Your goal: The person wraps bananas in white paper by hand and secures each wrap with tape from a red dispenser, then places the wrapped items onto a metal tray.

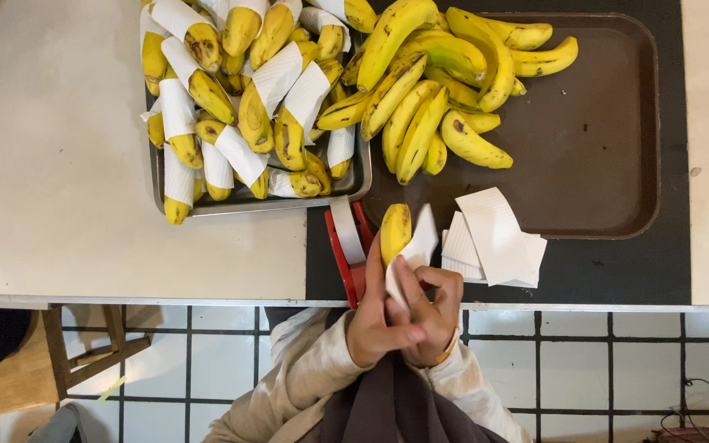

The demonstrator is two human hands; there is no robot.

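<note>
Head view looks straight down on the banana I hold upright at the near edge of the desk, a white paper slip folded partly around its lower half. My left hand has its grip closed around the fruit's base, and my right hand pinches the paper against it with curled fingers. Just left of the banana stands a red tape dispenser. To the right lies a small stack of white paper slips, overlapping the near rim of a brown tray that carries bare bananas. Farther left, a metal tray holds paper-wrapped bananas.
</note>
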